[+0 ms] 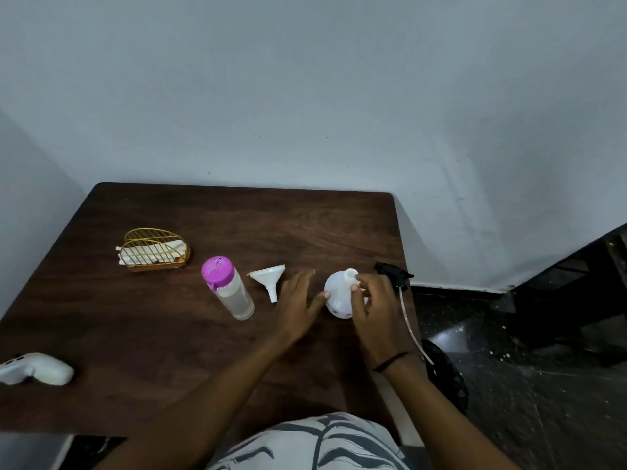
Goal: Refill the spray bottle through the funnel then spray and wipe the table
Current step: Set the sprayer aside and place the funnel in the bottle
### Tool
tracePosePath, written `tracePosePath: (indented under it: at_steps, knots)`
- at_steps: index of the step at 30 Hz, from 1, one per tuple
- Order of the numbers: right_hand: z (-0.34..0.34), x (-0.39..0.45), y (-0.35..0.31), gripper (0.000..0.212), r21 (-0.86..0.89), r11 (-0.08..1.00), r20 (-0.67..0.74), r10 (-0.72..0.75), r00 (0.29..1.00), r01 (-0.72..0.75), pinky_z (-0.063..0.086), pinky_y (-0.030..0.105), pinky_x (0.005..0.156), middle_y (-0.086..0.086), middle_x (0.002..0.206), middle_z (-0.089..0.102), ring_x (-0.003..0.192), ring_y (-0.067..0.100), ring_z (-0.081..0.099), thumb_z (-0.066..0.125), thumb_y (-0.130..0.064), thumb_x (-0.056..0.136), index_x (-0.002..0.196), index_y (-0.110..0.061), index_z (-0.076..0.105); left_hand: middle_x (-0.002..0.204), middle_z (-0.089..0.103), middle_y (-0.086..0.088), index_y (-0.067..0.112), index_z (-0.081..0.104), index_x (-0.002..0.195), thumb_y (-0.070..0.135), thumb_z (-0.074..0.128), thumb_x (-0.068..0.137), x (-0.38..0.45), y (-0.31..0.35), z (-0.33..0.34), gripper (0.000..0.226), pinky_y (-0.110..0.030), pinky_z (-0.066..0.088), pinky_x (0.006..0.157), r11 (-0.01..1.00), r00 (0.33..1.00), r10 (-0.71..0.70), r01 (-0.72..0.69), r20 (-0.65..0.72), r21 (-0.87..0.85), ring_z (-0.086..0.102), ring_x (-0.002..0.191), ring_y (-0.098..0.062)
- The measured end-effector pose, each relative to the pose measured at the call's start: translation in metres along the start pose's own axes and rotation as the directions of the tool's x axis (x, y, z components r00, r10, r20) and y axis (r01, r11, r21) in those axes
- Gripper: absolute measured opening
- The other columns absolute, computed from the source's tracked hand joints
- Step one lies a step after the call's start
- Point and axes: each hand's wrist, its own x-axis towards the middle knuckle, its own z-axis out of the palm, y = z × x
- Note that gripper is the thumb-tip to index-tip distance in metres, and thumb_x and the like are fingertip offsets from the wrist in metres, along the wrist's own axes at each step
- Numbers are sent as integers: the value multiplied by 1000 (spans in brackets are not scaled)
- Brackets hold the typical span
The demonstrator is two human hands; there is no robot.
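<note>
A white round spray bottle (338,293) stands on the dark wooden table (203,351) with its neck uncapped. My right hand (373,303) wraps its right side, fingers near the neck. My left hand (298,300) lies just left of it, fingers spread, thumb touching the bottle's side. The black spray head (393,274) with its clear dip tube (412,329) lies at the table's right edge, behind my right hand. A white funnel (269,278) lies on its side left of my left hand. A clear refill bottle with a purple cap (227,288) stands further left.
A gold wire holder with white cloths or napkins (154,252) stands at the back left. A white game controller (34,368) rests at the table's left front edge. A wall runs behind the table; dark floor lies to the right.
</note>
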Motion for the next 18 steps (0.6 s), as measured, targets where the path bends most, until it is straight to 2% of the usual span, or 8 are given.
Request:
tracePosePath:
  at_steps: [3, 5, 7, 9, 12, 14, 16, 18]
  knots:
    - [13, -4, -33, 9, 82, 983, 9, -168, 986, 167, 46, 16, 83, 0, 96, 64, 89, 5, 56, 58, -11, 93, 95, -9, 67, 142, 51, -4, 10, 49, 140, 29, 61, 95, -7, -7, -9, 50, -34, 32, 113, 997, 985, -65, 59, -161, -44, 43, 135, -20]
    - [26, -3, -51, 8, 138, 974, 36, -189, 981, 182, 44, 13, 84, -3, 94, 65, 89, 1, 57, 63, -3, 91, 94, -9, 67, 142, 51, -4, 10, 48, 139, 29, 56, 95, -11, -10, -14, 49, -35, 32, 114, 994, 966, -105, 91, -236, -67, 43, 134, -20]
    - [40, -1, -62, 10, 228, 966, 101, -152, 983, 126, 45, 13, 83, -8, 95, 65, 91, 2, 60, 61, -4, 92, 97, -12, 66, 144, 47, 0, 13, 46, 140, 35, 48, 94, -14, -11, -18, 51, -32, 28, 116, 993, 955, -99, 79, -281, -83, 40, 135, -16]
    - [52, 4, -70, 11, 266, 963, 174, -96, 980, 47, 46, 13, 83, -11, 97, 63, 93, 3, 61, 58, -8, 95, 100, -16, 64, 147, 43, -1, 14, 43, 141, 37, 41, 95, -16, -11, -17, 52, -35, 22, 119, 997, 946, -75, 61, -316, -54, 34, 139, -18]
    - [72, 15, -72, 16, 223, 970, 281, 32, 959, -98, 43, 10, 86, -14, 107, 60, 99, -1, 58, 53, -13, 98, 109, -22, 61, 157, 28, -10, 13, 28, 149, 38, 39, 94, -13, -9, -17, 61, -45, 14, 122, 982, 928, -189, 178, -320, -64, 14, 149, -25]
    - [85, 24, -69, 23, 165, 963, 343, 147, 928, -214, 44, 15, 91, -9, 116, 58, 104, 1, 56, 51, -14, 99, 119, -22, 59, 161, 18, -13, 11, 22, 152, 25, 46, 95, -11, -8, -18, 64, -47, 12, 123, 963, 917, -268, 253, -294, -89, 6, 151, -29]
    - [97, 33, -65, 29, 96, 958, 399, 213, 892, -271, 47, 24, 96, -1, 123, 57, 111, 9, 56, 50, -14, 99, 127, -19, 57, 164, 8, -15, 12, 16, 154, 12, 52, 96, -7, -7, -19, 69, -42, 7, 124, 945, 905, -327, 307, -273, -114, -1, 152, -28]
    - [107, 39, -61, 33, 46, 956, 458, 238, 857, -289, 48, 31, 100, 3, 129, 57, 118, 16, 55, 49, -14, 100, 133, -17, 54, 164, 1, -15, 14, 11, 156, 12, 52, 97, -4, -8, -19, 72, -37, 3, 122, 930, 892, -367, 344, -263, -130, -7, 152, -26]
